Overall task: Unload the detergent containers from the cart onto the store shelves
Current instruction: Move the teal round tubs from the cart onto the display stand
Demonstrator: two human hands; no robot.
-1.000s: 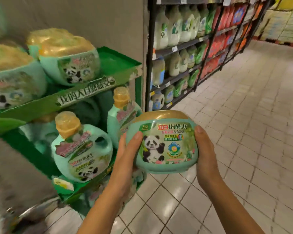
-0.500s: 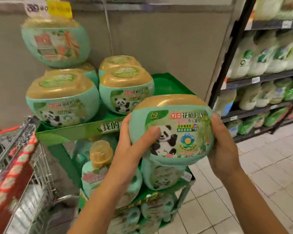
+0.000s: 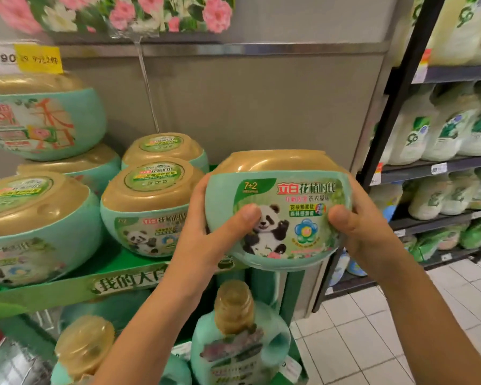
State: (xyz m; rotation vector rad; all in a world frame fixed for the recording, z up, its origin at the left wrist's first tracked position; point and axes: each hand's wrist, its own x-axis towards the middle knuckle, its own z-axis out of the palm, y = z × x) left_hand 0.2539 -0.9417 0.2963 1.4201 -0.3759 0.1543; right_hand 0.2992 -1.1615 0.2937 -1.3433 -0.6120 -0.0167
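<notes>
A mint-green detergent tub (image 3: 289, 195) with a gold lid and a panda label is shown gripped between both hands at the centre of the view. The left hand (image 3: 203, 240) is wrapped round the tub's left side, with the thumb (image 3: 245, 218) pressed on the front label. The right hand (image 3: 364, 232) is curled round the right side, its thumb (image 3: 339, 215) likewise laid on the label. The tub is held upright, label facing the camera, at the right end of the green display shelf (image 3: 67, 287). Whether its base touches the shelf cannot be told.

On that shelf, a matching tub (image 3: 150, 209) is seen just left of the held one, a second (image 3: 164, 147) behind it, and a larger-looking one (image 3: 34, 223) at the far left. A further tub (image 3: 39, 118) is stacked higher at the upper left. Beneath the shelf, two gold-capped green bottles (image 3: 233, 337) (image 3: 84, 348) are stood upright. To the right, black shelving (image 3: 400, 107) is stocked with pale bottles (image 3: 442, 134) above a white tiled floor (image 3: 372, 329). A floral sign (image 3: 117, 12) is mounted overhead.
</notes>
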